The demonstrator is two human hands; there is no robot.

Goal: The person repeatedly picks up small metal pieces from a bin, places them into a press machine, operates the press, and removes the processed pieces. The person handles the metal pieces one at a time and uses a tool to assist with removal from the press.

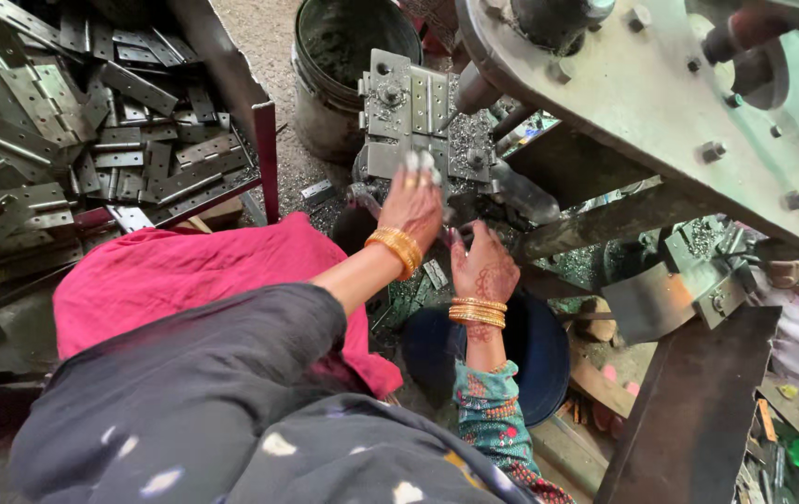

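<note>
My left hand (413, 207), with gold bangles on the wrist, reaches forward to a grey metal hinge plate (409, 103) that sits on the machine's fixture. Its fingertips lie over the plate's lower edge. My right hand (483, 271), with henna on its back and bangles on the wrist, is just below and to the right, close to the left hand. Its fingers curl down toward scattered metal bits, and whether it holds anything is hidden.
A bin of several stacked hinge plates (91, 121) is at the far left. A dirty bucket (343, 56) stands behind the fixture. The machine's big grey bolted frame (679, 112) overhangs the right. Another person's hand (791, 275) is at the right edge. A dark round tub (534, 350) lies below my hands.
</note>
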